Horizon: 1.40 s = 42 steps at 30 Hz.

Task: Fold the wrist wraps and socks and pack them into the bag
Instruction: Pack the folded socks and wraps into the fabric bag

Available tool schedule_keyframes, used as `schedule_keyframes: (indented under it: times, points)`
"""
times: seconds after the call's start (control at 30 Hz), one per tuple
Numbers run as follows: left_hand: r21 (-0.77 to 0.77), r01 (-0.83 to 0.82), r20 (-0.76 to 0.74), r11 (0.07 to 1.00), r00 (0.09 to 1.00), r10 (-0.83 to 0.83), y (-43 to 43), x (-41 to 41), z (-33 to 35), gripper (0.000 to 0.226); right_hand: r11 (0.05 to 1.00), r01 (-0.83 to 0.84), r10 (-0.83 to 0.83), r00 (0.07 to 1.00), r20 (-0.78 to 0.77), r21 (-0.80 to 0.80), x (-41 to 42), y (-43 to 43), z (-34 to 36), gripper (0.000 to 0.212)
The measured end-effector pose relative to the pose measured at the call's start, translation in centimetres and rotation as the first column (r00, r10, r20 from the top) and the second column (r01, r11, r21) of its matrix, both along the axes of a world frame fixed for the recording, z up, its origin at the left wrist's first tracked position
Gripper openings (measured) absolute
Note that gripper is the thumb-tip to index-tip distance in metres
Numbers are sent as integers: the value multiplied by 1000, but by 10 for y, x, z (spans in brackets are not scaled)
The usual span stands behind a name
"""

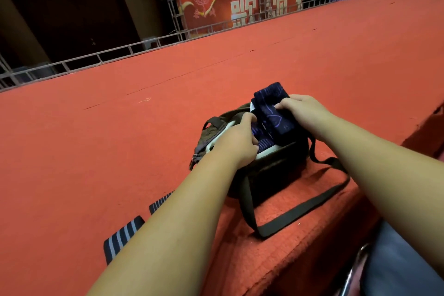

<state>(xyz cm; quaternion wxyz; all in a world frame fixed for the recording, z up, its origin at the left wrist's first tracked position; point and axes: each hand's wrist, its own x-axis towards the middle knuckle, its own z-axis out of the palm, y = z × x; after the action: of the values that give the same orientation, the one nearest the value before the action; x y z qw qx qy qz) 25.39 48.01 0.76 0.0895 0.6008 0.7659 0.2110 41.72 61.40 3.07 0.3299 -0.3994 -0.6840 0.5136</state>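
- Black-and-grey striped elastic wrist wraps (122, 238) lie under the left forearm, partly hidden by it.
- Dark olive fabric shoulder bag (271, 170) stands open beneath both hands.
- Left hand (236, 138) curls over the bag's pale rim, fingertips hidden.
- Right hand (301, 110) grips folded navy patterned socks (274, 108), their lower end inside the bag.
- Beyond the hands: red carpet (120, 139), metal railing (96, 57).

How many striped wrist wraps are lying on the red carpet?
2. One wrist wrap lies at the lower left; the other is just beyond it, nearer the bag. The left forearm covers part of each, and more may be hidden.
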Motion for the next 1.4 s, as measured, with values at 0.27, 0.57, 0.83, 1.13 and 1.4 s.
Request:
schedule_keyframes:
  times: [0.27,0.57,0.83,1.13,1.4]
  points:
    - [40,-1,-84,999,996,5,-4,9,-3,110,988,-75,12,906,423,133,-13,7,2,28]
    - [-191,-7,-281,982,958,-48,21,13,17,91,985,-127,39,815,578,113,-2,40,-3,44]
    - [-429,-70,-356,901,930,-97,49,22,29,92,853,-157,-194,791,581,498,-2,10,-2,102]
    - [-547,-119,-332,829,940,-84,54,22,32,88,758,-191,-407,609,681,624,-21,27,-27,37]
    - [-492,-93,-178,866,984,4,47,16,31,88,792,-155,-382,629,677,591,-25,32,-18,36]
